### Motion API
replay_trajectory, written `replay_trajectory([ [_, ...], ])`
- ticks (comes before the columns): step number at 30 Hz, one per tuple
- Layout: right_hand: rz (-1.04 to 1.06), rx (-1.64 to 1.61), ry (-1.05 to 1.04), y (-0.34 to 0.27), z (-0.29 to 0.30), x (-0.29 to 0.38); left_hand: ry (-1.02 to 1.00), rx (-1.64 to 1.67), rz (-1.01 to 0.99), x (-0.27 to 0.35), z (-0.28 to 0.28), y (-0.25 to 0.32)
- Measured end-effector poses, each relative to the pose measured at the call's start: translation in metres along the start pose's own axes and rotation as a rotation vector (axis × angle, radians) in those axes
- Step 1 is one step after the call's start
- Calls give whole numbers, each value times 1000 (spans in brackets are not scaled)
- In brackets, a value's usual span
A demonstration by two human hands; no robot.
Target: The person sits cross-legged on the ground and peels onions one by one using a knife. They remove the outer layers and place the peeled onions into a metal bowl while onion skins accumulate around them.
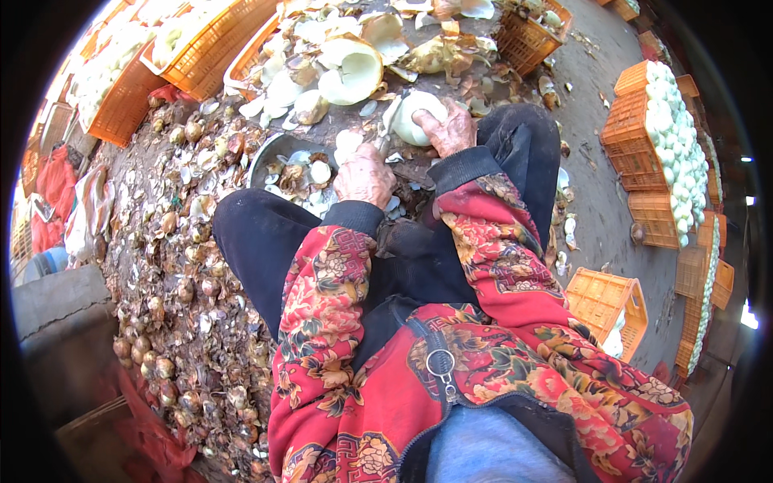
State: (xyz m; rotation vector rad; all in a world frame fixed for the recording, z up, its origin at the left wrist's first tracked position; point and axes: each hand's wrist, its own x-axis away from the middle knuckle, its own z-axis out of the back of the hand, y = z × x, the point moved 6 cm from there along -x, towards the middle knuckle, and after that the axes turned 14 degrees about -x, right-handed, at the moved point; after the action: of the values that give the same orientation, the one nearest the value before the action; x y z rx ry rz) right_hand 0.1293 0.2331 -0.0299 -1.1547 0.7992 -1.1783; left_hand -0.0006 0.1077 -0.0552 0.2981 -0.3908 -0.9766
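Observation:
A large peeled white onion point(406, 123) is held by my right hand point(448, 128), the thumb lying across its pale side. My left hand point(365, 175) is curled just left of it. A pale, round onion piece point(348, 142) shows at the left hand's far side; what lies inside its fingers is hidden. A narrow greyish thing, too blurred to name, shows between the hands. Below and left of the left hand, a metal basin point(259, 166) holds brown skins and white onion pieces. Large white onion layers point(351, 69) lie heaped beyond both hands.
Unpeeled onions point(186, 290) and loose skins cover the ground at left. Orange plastic crates point(199, 51) of white onions stand upper left, with more crates point(634, 133) stacked at right. One orange crate point(595, 302) lies near my right side. A concrete ledge point(60, 299) is far left.

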Motion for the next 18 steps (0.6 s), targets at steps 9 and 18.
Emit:
replay_trajectory([
  [9,-381,-991,-80,26,16,3,3,287,-126,-23,-49,-55],
  [18,75,210,-234,-11,-7,8,-35,-69,11,1,-16,-14],
])
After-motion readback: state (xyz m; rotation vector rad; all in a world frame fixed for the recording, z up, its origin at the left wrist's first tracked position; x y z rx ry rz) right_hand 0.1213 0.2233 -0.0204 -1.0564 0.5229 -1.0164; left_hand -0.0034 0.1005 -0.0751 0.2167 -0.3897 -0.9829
